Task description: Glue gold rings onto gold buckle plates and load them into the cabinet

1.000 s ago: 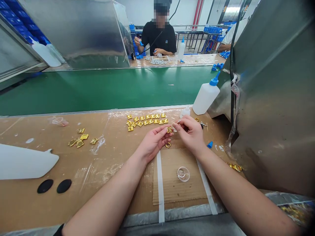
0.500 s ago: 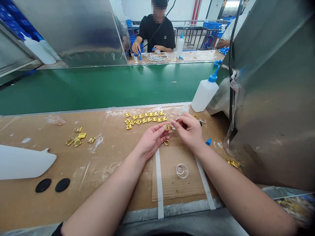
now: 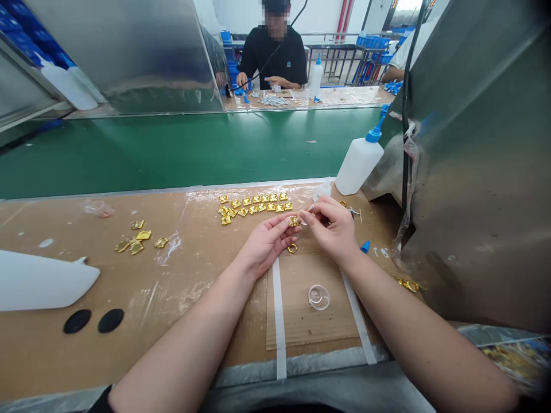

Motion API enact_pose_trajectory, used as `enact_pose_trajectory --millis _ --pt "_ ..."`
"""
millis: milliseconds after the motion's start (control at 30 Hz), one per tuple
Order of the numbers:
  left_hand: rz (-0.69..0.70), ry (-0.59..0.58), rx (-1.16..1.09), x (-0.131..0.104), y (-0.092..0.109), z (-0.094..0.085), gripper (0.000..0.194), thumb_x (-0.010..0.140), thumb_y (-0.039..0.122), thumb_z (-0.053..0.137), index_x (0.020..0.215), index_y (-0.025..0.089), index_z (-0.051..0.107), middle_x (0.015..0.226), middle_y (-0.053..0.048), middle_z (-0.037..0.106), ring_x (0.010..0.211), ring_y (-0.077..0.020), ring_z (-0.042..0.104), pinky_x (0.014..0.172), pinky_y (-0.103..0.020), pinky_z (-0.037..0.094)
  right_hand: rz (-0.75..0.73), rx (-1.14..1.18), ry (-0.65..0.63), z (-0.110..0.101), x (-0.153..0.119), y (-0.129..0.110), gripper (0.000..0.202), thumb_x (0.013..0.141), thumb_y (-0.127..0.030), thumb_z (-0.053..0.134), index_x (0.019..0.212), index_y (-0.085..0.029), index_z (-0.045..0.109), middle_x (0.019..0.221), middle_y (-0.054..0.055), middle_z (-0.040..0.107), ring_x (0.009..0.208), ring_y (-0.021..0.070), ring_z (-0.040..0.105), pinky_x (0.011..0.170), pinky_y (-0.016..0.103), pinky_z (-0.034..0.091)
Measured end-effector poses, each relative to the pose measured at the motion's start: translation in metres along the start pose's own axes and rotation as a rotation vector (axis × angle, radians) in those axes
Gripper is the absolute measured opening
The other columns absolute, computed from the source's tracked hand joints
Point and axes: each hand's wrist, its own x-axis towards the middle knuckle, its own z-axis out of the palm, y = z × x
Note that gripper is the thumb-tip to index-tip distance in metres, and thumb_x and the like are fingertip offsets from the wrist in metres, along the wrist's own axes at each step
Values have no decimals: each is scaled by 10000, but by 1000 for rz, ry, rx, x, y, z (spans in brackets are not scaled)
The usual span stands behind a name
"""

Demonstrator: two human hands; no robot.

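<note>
Gold piece (image 3: pixel 294 221), one: above the bench (image 3: pixel 193 287), pinched in the left hand (image 3: pixel 267 242), the right hand (image 3: pixel 333 229) pinching a slim pale item (image 3: pixel 310 208) to its right; likely light, stiff, slippery, best held by its edges.

A flat green band (image 3: pixel 181 152) is partly bordered by grey metal panels (image 3: pixel 124 51); beyond, red upright pipes (image 3: pixel 343 20) are backed by a white wall (image 3: pixel 321 17).

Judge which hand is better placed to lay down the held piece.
Probably the left hand: it pinches the gold piece and lies nearer the rows of gold pieces than the right hand.
</note>
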Motion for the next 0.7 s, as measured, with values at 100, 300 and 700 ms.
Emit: enact_pose_trajectory --millis 100,300,700 --pt "1 2 -4 0 0 0 300 873 227 850 1148 126 785 1014 -86 776 898 -145 725 753 -217 597 0 -2 -1 0 0 -1 252 972 -264 695 737 -195 636 741 -5 538 635 126 452 577 309 333" --pt "1 9 1 0 0 0 308 869 231 856 1149 126 783 1021 -87 773 904 -147 723 749 -220 598 8 3 -3 0 0 -1 241 973 -281 695 751 -196 652 744 -5 538 632 127 450 575 310 335" --pt "5 3 -2 0 0 0 281 890 208 828 1155 125 784 1029 -93 773 902 -148 722 761 -220 593 19 4 -8 0 0 -3 226 969 -270 693 758 -192 673 732 -5 535 634 131 466 583 308 350"
